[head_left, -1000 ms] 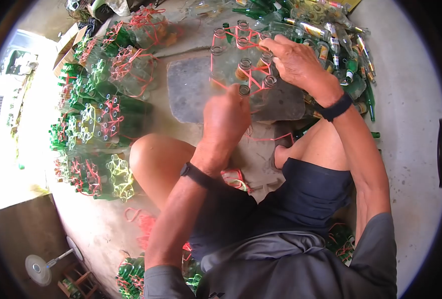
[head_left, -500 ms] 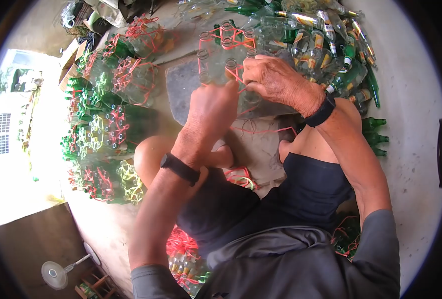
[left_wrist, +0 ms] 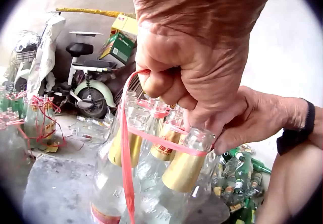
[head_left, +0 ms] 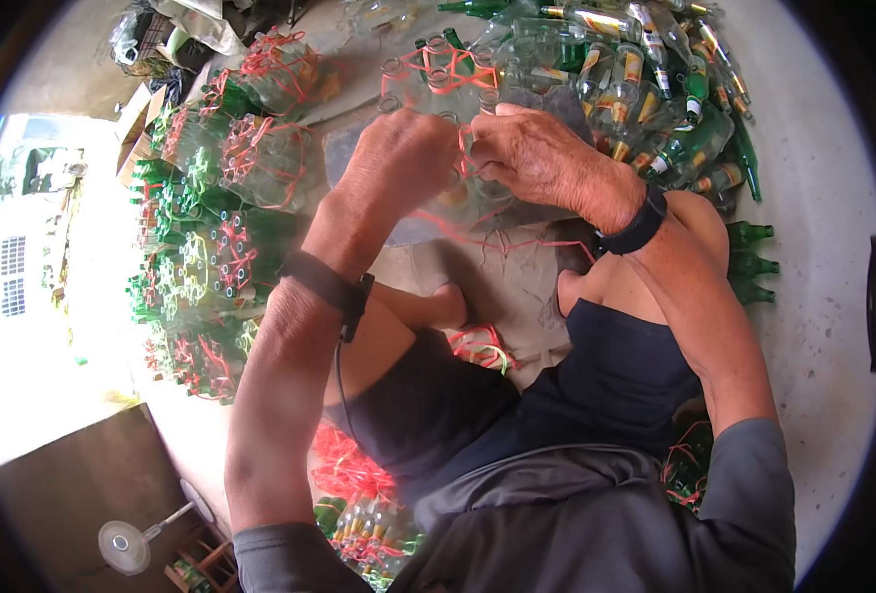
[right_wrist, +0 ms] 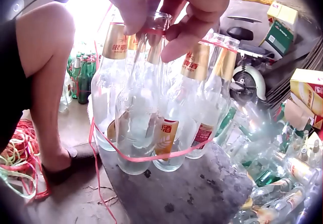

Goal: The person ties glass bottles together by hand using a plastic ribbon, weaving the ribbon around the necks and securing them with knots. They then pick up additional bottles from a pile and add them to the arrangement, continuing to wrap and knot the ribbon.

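Observation:
Clear bottles (right_wrist: 136, 103), several with gold neck labels (left_wrist: 184, 166), stand upright in a cluster on a grey slab (right_wrist: 176, 199). Red strap (left_wrist: 127, 173) weaves between their necks (head_left: 438, 79), and a lower loop (right_wrist: 139, 158) circles their bodies. My left hand (head_left: 403, 158) grips the strap over the near necks; in the left wrist view its curled fingers (left_wrist: 164, 85) hold one end, which hangs down outside the bottles. Close beside it, my right hand (head_left: 542, 158) has thumb and fingers (right_wrist: 184, 35) round a strapped neck. The fingertips partly hide the strap there.
Loose bottles (head_left: 621, 84) lie heaped at the back right. Strapped bundles (head_left: 265, 163) line the left side. Red strap (head_left: 354, 465) is piled near the left thigh, with more (head_left: 482, 346) between the legs. A scooter (left_wrist: 91, 82) and boxes (left_wrist: 117, 48) stand behind.
My left hand has moved left and slightly away from the body, drawing strap. My right hand has come left and lower, to the near necks. The cluster appears shifted left in the head view.

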`<act>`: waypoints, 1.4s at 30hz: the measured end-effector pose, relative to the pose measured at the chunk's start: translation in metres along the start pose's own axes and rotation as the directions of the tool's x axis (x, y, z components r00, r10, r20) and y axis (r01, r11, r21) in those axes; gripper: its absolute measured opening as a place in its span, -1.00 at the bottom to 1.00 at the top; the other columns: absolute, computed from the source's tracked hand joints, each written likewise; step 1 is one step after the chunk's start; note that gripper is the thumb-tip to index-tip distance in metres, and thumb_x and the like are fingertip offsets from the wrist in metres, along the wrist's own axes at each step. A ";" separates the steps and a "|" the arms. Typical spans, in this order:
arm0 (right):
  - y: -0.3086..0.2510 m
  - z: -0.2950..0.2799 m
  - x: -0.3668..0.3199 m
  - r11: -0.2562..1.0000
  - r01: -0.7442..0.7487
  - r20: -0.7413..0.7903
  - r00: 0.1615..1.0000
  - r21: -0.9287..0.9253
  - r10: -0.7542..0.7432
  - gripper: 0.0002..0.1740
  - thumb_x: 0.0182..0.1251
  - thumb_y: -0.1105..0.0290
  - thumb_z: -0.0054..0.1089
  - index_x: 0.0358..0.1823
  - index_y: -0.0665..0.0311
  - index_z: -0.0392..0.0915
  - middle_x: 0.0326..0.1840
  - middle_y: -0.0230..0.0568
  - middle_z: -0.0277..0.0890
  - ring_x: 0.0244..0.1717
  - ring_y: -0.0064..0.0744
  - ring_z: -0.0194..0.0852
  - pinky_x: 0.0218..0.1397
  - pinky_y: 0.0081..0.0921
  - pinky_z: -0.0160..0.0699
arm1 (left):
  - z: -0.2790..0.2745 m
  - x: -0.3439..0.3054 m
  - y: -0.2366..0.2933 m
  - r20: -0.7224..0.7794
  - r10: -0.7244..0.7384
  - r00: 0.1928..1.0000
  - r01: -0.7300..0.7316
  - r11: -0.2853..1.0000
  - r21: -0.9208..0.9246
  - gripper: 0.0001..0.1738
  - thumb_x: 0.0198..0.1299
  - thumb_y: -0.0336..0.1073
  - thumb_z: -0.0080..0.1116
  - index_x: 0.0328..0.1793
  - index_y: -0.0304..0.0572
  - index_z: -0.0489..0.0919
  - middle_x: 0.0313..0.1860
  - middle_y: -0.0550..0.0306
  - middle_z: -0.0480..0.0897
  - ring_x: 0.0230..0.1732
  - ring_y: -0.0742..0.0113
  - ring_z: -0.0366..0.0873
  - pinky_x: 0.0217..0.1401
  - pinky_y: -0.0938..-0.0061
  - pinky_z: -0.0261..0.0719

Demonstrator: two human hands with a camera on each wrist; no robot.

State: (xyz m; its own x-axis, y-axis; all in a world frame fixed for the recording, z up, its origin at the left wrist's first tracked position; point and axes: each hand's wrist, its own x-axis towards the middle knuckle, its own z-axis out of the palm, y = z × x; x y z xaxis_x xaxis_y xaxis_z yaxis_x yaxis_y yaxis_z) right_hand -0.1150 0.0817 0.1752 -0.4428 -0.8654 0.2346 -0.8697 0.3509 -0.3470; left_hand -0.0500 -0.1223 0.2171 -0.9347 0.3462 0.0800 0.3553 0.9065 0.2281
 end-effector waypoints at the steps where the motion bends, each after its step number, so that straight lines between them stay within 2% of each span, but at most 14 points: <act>1: 0.002 0.003 0.000 1.000 -0.001 0.001 1.000 0.004 0.001 -0.79 0.17 0.43 0.30 -0.15 0.25 0.70 -0.12 -0.17 0.70 0.01 -0.02 0.66 0.12 -0.22 0.68 | 0.002 0.000 -0.003 -0.024 -0.014 1.000 0.014 1.000 -0.019 -0.80 0.22 -0.28 0.22 -0.36 -0.24 0.71 -0.48 -0.22 0.63 -0.38 -0.24 0.65 -0.25 0.01 0.61; 6: 0.010 0.015 -0.003 0.995 0.096 -0.113 0.989 -0.027 -0.098 -0.75 0.10 0.53 0.22 -0.16 0.24 0.68 -0.11 -0.19 0.65 -0.03 -0.02 0.64 0.10 -0.22 0.67 | 0.004 -0.003 -0.009 0.009 -0.042 0.999 0.043 0.998 -0.051 -0.78 0.23 -0.24 0.25 -0.31 -0.24 0.75 -0.46 -0.21 0.65 -0.35 -0.20 0.67 -0.19 0.06 0.63; 12: 0.005 0.008 -0.006 0.996 0.087 -0.080 0.993 -0.005 -0.087 -0.78 0.08 0.54 0.17 -0.23 0.21 0.69 -0.15 -0.18 0.61 -0.05 -0.04 0.61 0.09 -0.22 0.67 | 0.007 -0.018 -0.001 -0.019 -0.236 0.971 0.230 0.958 -0.173 -0.80 0.24 -0.27 0.26 -0.20 -0.21 0.80 -0.45 -0.19 0.69 -0.40 -0.17 0.69 -0.23 0.11 0.65; 14: 0.005 0.008 -0.007 0.996 0.091 -0.084 0.992 -0.008 -0.092 -0.78 0.10 0.53 0.16 -0.24 0.19 0.70 -0.16 -0.19 0.60 -0.04 -0.04 0.61 0.08 -0.21 0.67 | 0.022 -0.025 -0.006 -0.137 -0.249 0.959 0.221 0.956 -0.195 -0.81 0.25 -0.27 0.28 -0.19 -0.21 0.81 -0.48 -0.16 0.70 -0.44 -0.11 0.70 -0.26 0.15 0.65; 18: 0.005 0.008 -0.007 0.991 0.131 -0.114 0.985 -0.018 -0.132 -0.78 0.14 0.46 0.14 -0.22 0.13 0.72 -0.18 -0.20 0.59 -0.05 -0.07 0.60 0.06 -0.19 0.65 | 0.027 -0.034 0.005 -0.163 -0.345 0.924 0.309 0.928 -0.209 -0.80 0.25 -0.26 0.30 -0.19 -0.22 0.81 -0.48 -0.16 0.70 -0.45 -0.05 0.71 -0.28 0.20 0.64; 21: 0.008 0.012 -0.006 0.989 0.144 -0.146 0.979 0.010 -0.141 -0.82 0.18 0.42 0.14 -0.27 0.14 0.72 -0.21 -0.21 0.58 -0.08 -0.08 0.59 0.04 -0.20 0.63 | 0.035 -0.043 0.007 -0.255 -0.379 0.889 0.290 0.900 -0.326 -0.81 0.26 -0.31 0.31 -0.19 -0.28 0.80 -0.53 -0.07 0.69 -0.53 0.30 0.62 -0.36 0.36 0.58; 22: 0.009 0.011 -0.006 0.989 0.147 -0.147 0.979 0.007 -0.144 -0.82 0.18 0.42 0.14 -0.27 0.14 0.72 -0.21 -0.21 0.58 -0.08 -0.08 0.59 0.04 -0.20 0.63 | 0.038 -0.046 0.007 -0.259 -0.379 0.888 0.289 0.901 -0.324 -0.81 0.26 -0.31 0.31 -0.19 -0.28 0.80 -0.53 -0.07 0.69 -0.53 0.30 0.62 -0.36 0.36 0.58; 25: 0.010 0.009 -0.005 0.972 0.232 -0.122 0.964 -0.042 -0.235 -0.84 0.21 0.41 0.12 -0.33 0.16 0.71 -0.23 -0.19 0.57 -0.11 -0.07 0.59 0.03 -0.20 0.62 | 0.056 -0.052 0.008 -0.258 -0.600 0.757 0.396 0.736 -0.549 -0.82 0.29 -0.36 0.31 -0.14 -0.36 0.77 -0.58 0.27 0.62 -0.49 0.67 0.43 -0.45 0.56 0.39; 29: 0.009 0.009 -0.005 0.979 0.204 -0.154 0.967 0.005 -0.201 -0.87 0.24 0.41 0.15 -0.37 0.21 0.68 -0.25 -0.16 0.55 -0.12 -0.05 0.58 0.01 -0.19 0.59 | 0.066 -0.061 0.018 -0.254 -0.673 0.694 0.312 0.600 -0.737 -0.84 0.34 -0.40 0.31 -0.13 -0.41 0.71 -0.57 0.45 0.46 -0.50 0.74 0.27 -0.51 0.63 0.17; 34: 0.005 0.004 -0.005 0.983 0.139 -0.145 0.982 0.121 -0.121 -0.88 0.28 0.39 0.21 -0.37 0.24 0.66 -0.27 -0.15 0.53 -0.12 -0.02 0.55 0.00 -0.18 0.55 | 0.068 -0.071 0.035 -0.267 -0.741 0.615 0.275 0.520 -0.809 -0.86 0.38 -0.39 0.30 -0.12 -0.37 0.71 -0.55 0.48 0.45 -0.50 0.75 0.25 -0.50 0.65 0.13; 36: 0.005 0.002 -0.004 0.986 0.125 -0.112 0.987 0.113 -0.113 -0.87 0.32 0.37 0.23 -0.35 0.24 0.67 -0.26 -0.16 0.54 -0.13 -0.01 0.54 0.00 -0.18 0.54 | 0.065 -0.076 0.037 -0.196 -0.782 0.591 0.371 0.480 -0.795 -0.74 0.26 -0.26 0.34 -0.12 -0.38 0.73 -0.35 -0.16 0.74 -0.38 0.08 0.69 -0.19 0.26 0.61; 37: 0.003 0.000 -0.003 0.985 0.133 -0.106 0.987 0.111 -0.121 -0.87 0.32 0.37 0.23 -0.35 0.24 0.67 -0.26 -0.16 0.54 -0.13 -0.01 0.54 0.00 -0.18 0.54 | 0.066 -0.079 0.036 -0.198 -0.787 0.584 0.369 0.475 -0.799 -0.74 0.26 -0.26 0.34 -0.12 -0.38 0.73 -0.35 -0.16 0.74 -0.38 0.08 0.69 -0.19 0.26 0.61; 40: -0.001 -0.005 -0.004 0.984 0.118 -0.069 0.992 0.133 -0.109 -0.91 0.27 0.46 0.32 -0.26 0.33 0.63 -0.24 -0.14 0.55 -0.11 -0.02 0.52 0.07 -0.22 0.50 | 0.076 -0.085 0.031 -0.116 -0.803 0.585 0.297 0.345 -0.890 -0.70 0.29 -0.27 0.34 -0.09 -0.45 0.73 -0.37 -0.04 0.74 -0.36 0.32 0.64 -0.20 0.34 0.59; 42: -0.002 -0.006 -0.003 0.987 0.103 -0.056 0.994 0.123 -0.096 -0.89 0.25 0.48 0.34 -0.22 0.32 0.64 -0.22 -0.16 0.58 -0.13 -0.03 0.52 0.06 -0.22 0.50 | 0.078 -0.086 0.028 -0.062 -0.800 0.597 0.210 0.231 -0.950 -0.79 0.35 -0.33 0.36 -0.02 -0.35 0.75 -0.38 0.40 0.63 -0.44 0.74 0.34 -0.45 0.67 0.23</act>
State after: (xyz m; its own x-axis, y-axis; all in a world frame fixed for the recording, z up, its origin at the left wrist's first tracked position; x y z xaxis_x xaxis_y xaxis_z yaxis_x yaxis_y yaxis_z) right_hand -0.1134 0.0860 0.1809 -0.3683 -0.8740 0.3170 -0.8771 0.2136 -0.4301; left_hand 0.0408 -0.1076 0.1410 -0.8424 -0.5337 -0.0742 -0.1204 0.0522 0.9913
